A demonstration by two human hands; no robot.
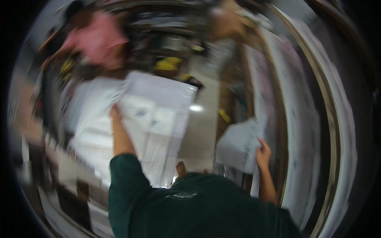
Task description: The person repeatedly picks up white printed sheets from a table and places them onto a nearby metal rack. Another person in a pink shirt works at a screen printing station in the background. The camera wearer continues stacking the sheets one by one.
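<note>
My left hand (115,113) reaches out toward eleven o'clock and rests on the near edge of a big white sheet (158,115) that lies spread ahead of me at twelve; motion blur hides whether my fingers pinch it or only press it flat, so I cannot tell. My right hand (263,152), out at three o'clock and well apart from the left, is closed on the lower corner of a smaller white sheet (240,144) that hangs bent in the air. A stack of long white panels (301,119) runs along my right side from one to five o'clock, just beside that hand. A person in a pink top (97,39) bends over at ten o'clock, close to the big sheet's far corner.

I think the risk sits with the smaller sheet: held by one corner, it can fold, crease or tear, or catch on the panel edges. The big sheet could slide or crumple if my left hand only presses it.
</note>
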